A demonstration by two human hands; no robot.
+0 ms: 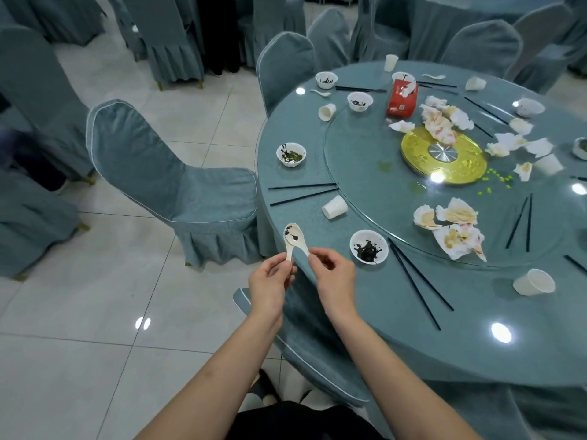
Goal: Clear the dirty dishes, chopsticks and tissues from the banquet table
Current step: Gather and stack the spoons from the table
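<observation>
Head view: a soiled white spoon (293, 238) is pinched by the curled fingers of the left hand (270, 285) and right hand (335, 282), just off the round desk (476, 338) edge. A dirty bowl (369, 247) and chopsticks (419, 281) lie near that edge. Open tiled floor (95, 312) is seen leftward, beside a covered chair (178, 185).

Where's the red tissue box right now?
In the head view, the red tissue box sits at the far side of the table on the glass turntable's edge, between a dirty bowl and crumpled tissues.
</observation>
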